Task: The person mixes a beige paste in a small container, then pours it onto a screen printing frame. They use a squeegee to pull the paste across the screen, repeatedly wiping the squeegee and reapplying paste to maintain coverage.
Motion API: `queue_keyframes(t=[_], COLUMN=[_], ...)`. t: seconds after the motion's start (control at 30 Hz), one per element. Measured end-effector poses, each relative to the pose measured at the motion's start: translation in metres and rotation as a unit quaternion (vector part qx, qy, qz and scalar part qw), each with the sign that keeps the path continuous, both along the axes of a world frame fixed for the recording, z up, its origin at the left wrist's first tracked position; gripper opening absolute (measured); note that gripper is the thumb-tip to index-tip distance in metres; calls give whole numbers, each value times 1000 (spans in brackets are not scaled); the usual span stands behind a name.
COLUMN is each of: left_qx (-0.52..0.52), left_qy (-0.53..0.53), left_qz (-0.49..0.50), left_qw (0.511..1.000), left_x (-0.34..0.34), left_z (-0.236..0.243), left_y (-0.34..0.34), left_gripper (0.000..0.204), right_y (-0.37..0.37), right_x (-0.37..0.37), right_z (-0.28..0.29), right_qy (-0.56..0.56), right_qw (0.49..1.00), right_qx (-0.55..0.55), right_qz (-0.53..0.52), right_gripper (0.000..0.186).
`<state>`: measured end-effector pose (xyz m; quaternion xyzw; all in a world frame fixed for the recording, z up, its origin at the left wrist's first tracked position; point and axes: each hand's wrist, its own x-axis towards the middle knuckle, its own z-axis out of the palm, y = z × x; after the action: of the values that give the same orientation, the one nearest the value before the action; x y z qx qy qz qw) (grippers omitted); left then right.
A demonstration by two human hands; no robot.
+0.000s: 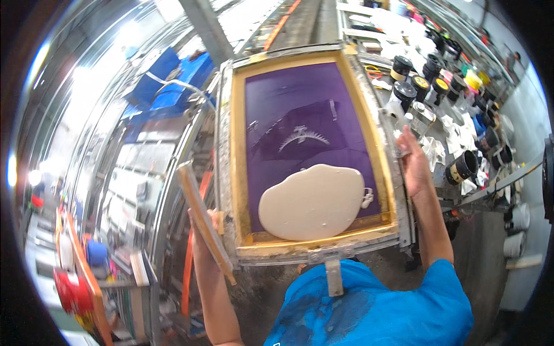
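A: So, where to look for the purple screen [306, 109]?

B: Dead centre, inside a yellowish frame [238, 144], with a thick cream pool [311, 202] over the near part and a pale arc-shaped mark [300, 137] a bit farther up. Grey metal rails [225, 150] around the outside.

A: And the right hand [414, 161]?

B: Over on the right side, curled onto the metal there, well apart from the other hand.

A: Left hand [214, 219], then?

B: Near left, right beside the rails, partly hidden behind a tilted wooden bar [202, 213]. Honestly can't tell if clasped around that or not.

A: Anything else around?

B: Yep: black jars [462, 167] and crumpled white cloths [434, 149] to the right, blue plastic [151, 81] far left, red drum [72, 291] near left, blue shirt [375, 305] at the near edge.
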<state>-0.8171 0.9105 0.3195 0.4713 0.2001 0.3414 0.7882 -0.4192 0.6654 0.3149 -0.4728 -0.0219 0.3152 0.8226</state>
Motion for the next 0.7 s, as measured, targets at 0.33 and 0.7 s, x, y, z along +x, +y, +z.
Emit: queue_keyframes(t=[0.33,0.7], left_qx=[-60,-89], left_qy=[107,134], left_qz=[-126,-352], left_qw=[984,922], left_x=[267,524], left_z=[3,-4], left_y=[195,359], left_gripper=[55,57], right_y=[62,164], right_x=[79,190], right_z=[-7,-4], right_qy=[-43,-88], right_qw=[957,925], right_qx=[-27,1], right_qz=[-286,-369], right_gripper=[42,41])
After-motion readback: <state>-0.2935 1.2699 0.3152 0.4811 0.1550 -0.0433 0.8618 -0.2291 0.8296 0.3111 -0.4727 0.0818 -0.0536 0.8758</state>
